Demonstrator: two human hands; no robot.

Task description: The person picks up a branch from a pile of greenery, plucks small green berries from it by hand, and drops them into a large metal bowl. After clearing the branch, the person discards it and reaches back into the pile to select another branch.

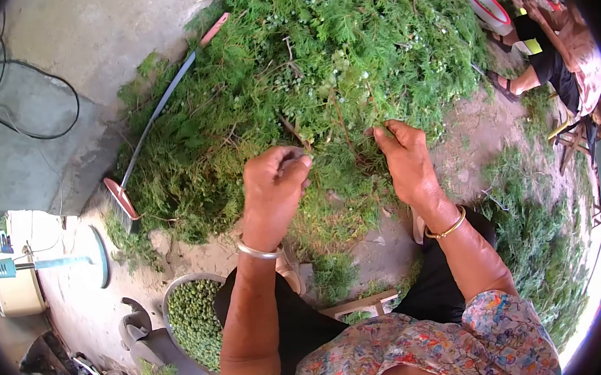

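In front of me lies a big heap of cut evergreen branches [345,48], with small pale blue-green cones among the flat leaves. My left hand [272,186] is closed at the near edge of the heap, thumb pressed against curled fingers; what it may hold is hidden. To its right, my right hand [409,160] pinches thumb and forefinger together on a thin evergreen sprig [358,150], whose brown stems show between the two hands. Beside my left forearm stands a round basin [166,306] filled with small green cones [196,321].
A broom [158,110] leans along the heap's left side. Far left are a pedestal fan [50,263] and a black cable [46,135]. A co-worker [564,57] sits at right near a red-rimmed basin [488,7]. More cut greenery [532,224] lies at right.
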